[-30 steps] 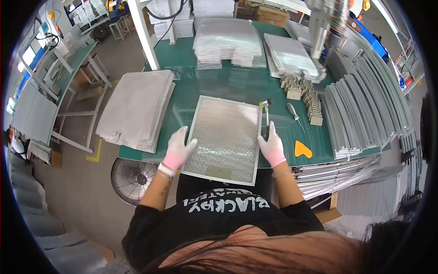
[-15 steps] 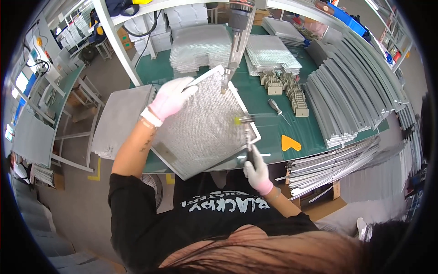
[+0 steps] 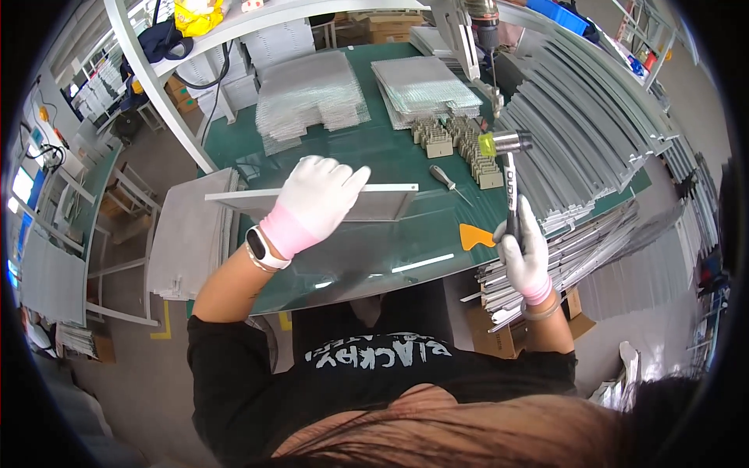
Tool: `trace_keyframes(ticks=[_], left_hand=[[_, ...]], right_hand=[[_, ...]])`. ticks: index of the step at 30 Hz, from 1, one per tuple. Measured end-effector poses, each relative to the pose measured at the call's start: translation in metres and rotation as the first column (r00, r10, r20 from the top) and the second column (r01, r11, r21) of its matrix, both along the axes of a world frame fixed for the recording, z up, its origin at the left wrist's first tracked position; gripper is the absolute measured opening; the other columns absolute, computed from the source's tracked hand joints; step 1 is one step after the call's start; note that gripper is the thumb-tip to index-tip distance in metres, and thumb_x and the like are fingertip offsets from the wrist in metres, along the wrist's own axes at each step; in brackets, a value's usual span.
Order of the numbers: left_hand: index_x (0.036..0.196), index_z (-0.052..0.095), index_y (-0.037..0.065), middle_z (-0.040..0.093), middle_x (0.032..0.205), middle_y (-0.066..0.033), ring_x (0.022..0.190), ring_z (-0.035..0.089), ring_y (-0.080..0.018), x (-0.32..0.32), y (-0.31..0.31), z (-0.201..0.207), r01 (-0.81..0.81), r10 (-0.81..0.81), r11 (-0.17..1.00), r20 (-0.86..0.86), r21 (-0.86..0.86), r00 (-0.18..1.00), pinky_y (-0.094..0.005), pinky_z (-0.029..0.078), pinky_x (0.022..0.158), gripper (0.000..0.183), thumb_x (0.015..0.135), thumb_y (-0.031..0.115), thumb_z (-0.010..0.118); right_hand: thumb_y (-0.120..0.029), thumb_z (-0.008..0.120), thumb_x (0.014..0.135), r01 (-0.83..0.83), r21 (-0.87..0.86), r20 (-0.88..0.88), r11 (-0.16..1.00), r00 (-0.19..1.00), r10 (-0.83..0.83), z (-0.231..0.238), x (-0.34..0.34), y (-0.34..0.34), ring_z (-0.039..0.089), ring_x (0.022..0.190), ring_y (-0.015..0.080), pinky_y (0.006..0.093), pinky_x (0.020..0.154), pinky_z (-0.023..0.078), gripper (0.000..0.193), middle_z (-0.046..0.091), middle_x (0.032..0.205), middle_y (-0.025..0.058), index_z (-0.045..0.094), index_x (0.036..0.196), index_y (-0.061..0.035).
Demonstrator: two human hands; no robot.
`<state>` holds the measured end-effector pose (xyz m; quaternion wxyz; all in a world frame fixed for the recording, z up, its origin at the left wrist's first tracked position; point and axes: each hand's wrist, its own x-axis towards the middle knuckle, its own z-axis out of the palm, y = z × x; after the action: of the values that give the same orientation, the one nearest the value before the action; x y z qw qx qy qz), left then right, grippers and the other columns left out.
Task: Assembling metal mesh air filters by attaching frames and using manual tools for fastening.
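My left hand (image 3: pixel 316 199), in a white glove with a pink cuff, is closed over the upper edge of a white-framed panel (image 3: pixel 382 204). The panel stands steeply tilted above the green table, so its face is seen nearly edge-on. At the right, my gloved right hand (image 3: pixel 527 253) grips a mallet (image 3: pixel 511 175) by its dark handle. The mallet is upright, its head yellow-green at one end and metallic at the other, well apart from the panel. Beside that hand lies an orange scraper (image 3: pixel 473 236). A screwdriver (image 3: pixel 442 178) rests between the two hands, farther back.
Beige brackets (image 3: pixel 438 147) sit in rows behind the screwdriver. Mesh sheets (image 3: pixel 312 90) are stacked at the back, and grey strips (image 3: pixel 581 140) at the right. A power driver (image 3: pixel 485 31) hangs over the table. Grey panels (image 3: pixel 191 238) lean at the left edge.
The panel has swung from lying face-up to a steep tilt under my left hand. My right hand has carried the mallet right, away from the panel's corner. The whole view has shifted.
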<state>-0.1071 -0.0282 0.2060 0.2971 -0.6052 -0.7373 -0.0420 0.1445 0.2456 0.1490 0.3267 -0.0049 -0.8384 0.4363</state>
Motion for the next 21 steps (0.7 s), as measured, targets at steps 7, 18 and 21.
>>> trace_keyframes(ticks=[7, 18, 21], left_hand=[[0.115, 0.062, 0.003, 0.060, 0.084, -0.0098, 0.086, 0.060, -0.0263, 0.009, 0.064, -0.019, -0.091, 0.073, 0.960, 0.077, 0.265, 0.994, -0.0435, 0.046, 0.090, 0.054, 0.075, 0.036, 0.076], [0.058, 0.060, 0.012, 0.054, 0.058, -0.0040, 0.058, 0.057, -0.0251, 0.013, 0.089, -0.028, -0.098, 0.034, 0.889, 0.148, 0.447, 0.988, -0.0419, 0.040, 0.059, 0.040, 0.067, 0.048, 0.076], [0.057, 0.059, 0.012, 0.053, 0.058, -0.0038, 0.057, 0.056, -0.0251, 0.008, 0.091, -0.030, -0.091, 0.028, 0.873, 0.138, 0.480, 0.990, -0.0417, 0.039, 0.058, 0.040, 0.066, 0.047, 0.077]], right_hand=[[-0.003, 0.060, 0.093, -0.067, 0.128, 0.041, 0.990, 0.997, 0.062, 0.041, -0.021, 0.008, 0.060, 0.071, 0.0192, 0.0289, 0.071, 0.051, 0.057, 0.065, 0.086, 0.0107, 0.042, 0.147, 0.0024], [0.000, 0.056, 0.092, -0.014, 0.464, -0.147, 0.886, 0.985, 0.092, 0.051, -0.020, 0.008, 0.056, 0.062, 0.0209, 0.0320, 0.057, 0.049, 0.053, 0.056, 0.082, 0.0101, 0.046, 0.143, 0.0039], [0.004, 0.059, 0.084, -0.098, 0.651, 0.152, 0.753, 0.988, -0.003, 0.054, -0.017, 0.006, 0.057, 0.060, 0.0320, 0.0393, 0.056, 0.050, 0.059, 0.054, 0.073, 0.0138, 0.050, 0.142, 0.0005]])
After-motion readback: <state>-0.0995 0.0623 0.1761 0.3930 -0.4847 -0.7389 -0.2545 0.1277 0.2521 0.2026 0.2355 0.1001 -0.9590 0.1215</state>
